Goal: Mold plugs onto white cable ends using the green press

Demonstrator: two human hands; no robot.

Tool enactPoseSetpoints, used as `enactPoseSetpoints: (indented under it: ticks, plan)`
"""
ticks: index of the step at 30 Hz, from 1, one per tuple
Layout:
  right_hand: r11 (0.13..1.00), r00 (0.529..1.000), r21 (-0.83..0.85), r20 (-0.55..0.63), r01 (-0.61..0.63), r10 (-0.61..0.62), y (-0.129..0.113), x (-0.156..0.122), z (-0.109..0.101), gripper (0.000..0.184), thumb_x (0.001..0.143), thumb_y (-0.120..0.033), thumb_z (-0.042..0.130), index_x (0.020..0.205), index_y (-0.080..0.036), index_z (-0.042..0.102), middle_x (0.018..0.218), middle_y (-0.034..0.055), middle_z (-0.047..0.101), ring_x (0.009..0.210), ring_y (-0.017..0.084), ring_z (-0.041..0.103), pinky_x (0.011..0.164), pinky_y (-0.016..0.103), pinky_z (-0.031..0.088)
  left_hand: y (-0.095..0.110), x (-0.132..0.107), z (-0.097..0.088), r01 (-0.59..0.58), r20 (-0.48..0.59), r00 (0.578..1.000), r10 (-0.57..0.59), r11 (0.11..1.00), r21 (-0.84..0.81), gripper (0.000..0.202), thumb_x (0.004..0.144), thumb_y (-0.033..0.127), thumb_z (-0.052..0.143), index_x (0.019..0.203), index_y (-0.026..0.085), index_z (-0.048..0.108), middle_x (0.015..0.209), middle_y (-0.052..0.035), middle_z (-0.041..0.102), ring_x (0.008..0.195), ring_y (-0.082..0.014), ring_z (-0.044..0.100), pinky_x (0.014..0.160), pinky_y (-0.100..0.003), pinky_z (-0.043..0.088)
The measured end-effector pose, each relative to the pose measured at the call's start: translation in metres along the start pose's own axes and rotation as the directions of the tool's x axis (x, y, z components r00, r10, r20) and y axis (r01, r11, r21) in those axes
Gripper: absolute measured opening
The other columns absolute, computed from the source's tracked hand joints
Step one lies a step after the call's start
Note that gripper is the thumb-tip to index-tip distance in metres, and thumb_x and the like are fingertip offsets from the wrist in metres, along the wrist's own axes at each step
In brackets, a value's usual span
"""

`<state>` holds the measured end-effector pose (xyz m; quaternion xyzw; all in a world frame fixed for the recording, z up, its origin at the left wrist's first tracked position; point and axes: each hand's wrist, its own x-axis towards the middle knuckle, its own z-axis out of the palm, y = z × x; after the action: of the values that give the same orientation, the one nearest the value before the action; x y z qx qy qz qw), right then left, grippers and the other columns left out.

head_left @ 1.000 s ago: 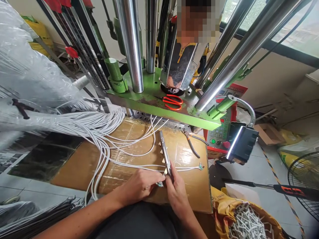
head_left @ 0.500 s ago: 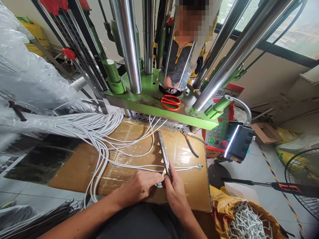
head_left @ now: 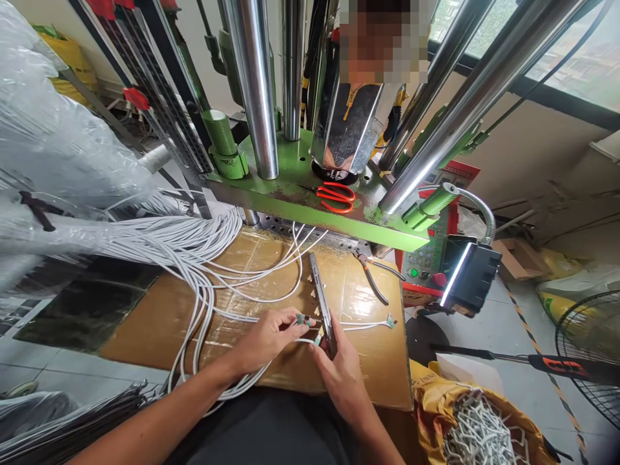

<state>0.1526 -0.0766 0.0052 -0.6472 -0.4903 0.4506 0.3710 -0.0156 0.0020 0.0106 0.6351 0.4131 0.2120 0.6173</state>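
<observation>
My left hand [head_left: 264, 339] pinches the green-tipped end of a white cable [head_left: 303, 319] and holds it against the left side of a long metal strip [head_left: 320, 300] with small tan pieces along its edge. My right hand [head_left: 339, 371] grips the strip's near end. Another cable end [head_left: 317, 340] sits at the strip between my hands. Both lie on a taped cardboard sheet [head_left: 242, 310]. A thick bundle of white cables [head_left: 169, 242] runs in from the left. One more green-tipped cable end [head_left: 389, 321] lies to the right.
A green press plate [head_left: 290, 197] with steel columns [head_left: 252, 90] overhangs the far edge; red scissors [head_left: 336, 196] lie on it. Pliers [head_left: 371, 274] rest on the cardboard. A control box [head_left: 426, 258], black lamp [head_left: 467, 278], fan [head_left: 588, 352] and a sack of white pieces [head_left: 477, 433] stand right. A person stands behind the press.
My left hand has moved up along the strip, from its near end to a spot further along, carrying a green-tipped cable end. My right hand stays on the strip's near end.
</observation>
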Motion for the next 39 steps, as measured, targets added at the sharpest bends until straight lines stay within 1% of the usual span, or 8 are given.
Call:
enactPoseSetpoints:
  ticks: [5, 10, 14, 20, 23, 27, 34, 39]
  plan:
    - [0.995, 1.0, 0.095, 0.004, -0.018, 0.017, 0.004, 0.002, -0.001, 0.055, 0.082, -0.032, 0.061, 0.135, -0.021, 0.047, 0.079, -0.0025, 0.055, 0.067, 0.012, 0.047, 0.064, 0.022, 0.045, 0.0, 0.001, -0.004, 0.08, -0.194, 0.977, -0.091, 0.995, -0.068, 0.021, 0.081, 0.036, 0.065, 0.084, 0.015, 0.063, 0.063, 0.0032, 0.061, 0.055, -0.0125, 0.058, 0.055, -0.022, 0.046]
    - [0.99, 1.0, 0.144, -0.008, -0.004, 0.005, 0.002, 0.004, -0.003, 0.056, 0.08, -0.036, 0.064, 0.132, -0.019, 0.051, 0.079, -0.0006, 0.06, 0.069, 0.014, 0.052, 0.068, 0.023, 0.047, -0.003, 0.003, -0.005, -0.147, -0.044, 0.986, 0.163, 0.955, 0.258, 0.018, 0.086, 0.029, 0.059, 0.094, 0.019, 0.071, 0.085, -0.0018, 0.075, 0.075, -0.0158, 0.069, 0.07, -0.023, 0.051]
    - [0.991, 1.0, 0.137, -0.019, -0.001, 0.004, 0.002, 0.005, -0.003, 0.059, 0.08, -0.035, 0.064, 0.135, -0.019, 0.049, 0.08, -0.0009, 0.061, 0.068, 0.013, 0.051, 0.068, 0.023, 0.048, -0.016, 0.012, -0.008, -0.495, 0.12, 0.863, 0.491, 0.772, 0.398, 0.024, 0.088, 0.015, 0.051, 0.103, 0.017, 0.07, 0.1, -0.0057, 0.075, 0.089, -0.0174, 0.071, 0.082, -0.025, 0.053]
    - [0.994, 0.999, 0.103, -0.034, 0.031, -0.027, 0.008, 0.004, -0.002, 0.061, 0.081, -0.035, 0.064, 0.137, -0.017, 0.048, 0.077, -0.0008, 0.06, 0.067, 0.013, 0.051, 0.066, 0.022, 0.048, -0.023, 0.016, -0.008, -0.605, 0.154, 0.764, 0.626, 0.614, 0.506, 0.03, 0.089, 0.012, 0.046, 0.11, 0.015, 0.067, 0.105, -0.0088, 0.074, 0.094, -0.0187, 0.07, 0.085, -0.028, 0.054]
    - [0.994, 0.999, 0.106, -0.034, 0.034, -0.03, 0.009, 0.004, -0.002, 0.061, 0.082, -0.035, 0.062, 0.138, -0.018, 0.046, 0.078, -0.0007, 0.06, 0.068, 0.014, 0.051, 0.067, 0.022, 0.048, -0.019, 0.016, -0.005, -0.519, 0.099, 0.836, 0.539, 0.722, 0.457, 0.029, 0.088, 0.015, 0.047, 0.107, 0.017, 0.069, 0.102, -0.0069, 0.074, 0.094, -0.0188, 0.07, 0.086, -0.028, 0.054]
    - [0.986, 1.0, 0.168, 0.001, 0.001, -0.001, 0.006, 0.005, -0.003, 0.06, 0.083, -0.036, 0.062, 0.138, -0.019, 0.047, 0.083, 0.0003, 0.061, 0.073, 0.014, 0.053, 0.07, 0.023, 0.048, -0.008, 0.021, -0.005, -0.106, -0.016, 0.993, 0.113, 0.963, 0.247, 0.022, 0.086, 0.033, 0.058, 0.095, 0.018, 0.072, 0.087, -0.0027, 0.075, 0.077, -0.018, 0.069, 0.073, -0.025, 0.054]
    - [0.977, 0.999, 0.206, 0.009, -0.05, 0.049, 0.006, 0.008, -0.004, 0.064, 0.081, -0.036, 0.065, 0.139, -0.018, 0.045, 0.095, 0.0025, 0.063, 0.08, 0.015, 0.054, 0.076, 0.024, 0.048, 0.006, 0.011, -0.02, 0.011, -0.118, 0.993, -0.004, 0.998, 0.06, 0.027, 0.087, 0.038, 0.056, 0.098, 0.018, 0.07, 0.106, -0.0057, 0.069, 0.093, -0.0187, 0.064, 0.085, -0.028, 0.05]
    - [0.982, 0.999, 0.188, 0.0, -0.031, 0.032, 0.004, 0.008, -0.004, 0.062, 0.081, -0.039, 0.065, 0.136, -0.018, 0.049, 0.09, 0.0034, 0.065, 0.078, 0.017, 0.056, 0.071, 0.024, 0.049, 0.0, 0.003, -0.015, 0.055, -0.346, 0.928, -0.142, 0.967, -0.25, 0.036, 0.079, 0.039, 0.068, 0.106, 0.016, 0.06, 0.07, 0.0002, 0.068, 0.068, -0.0174, 0.066, 0.068, -0.028, 0.054]
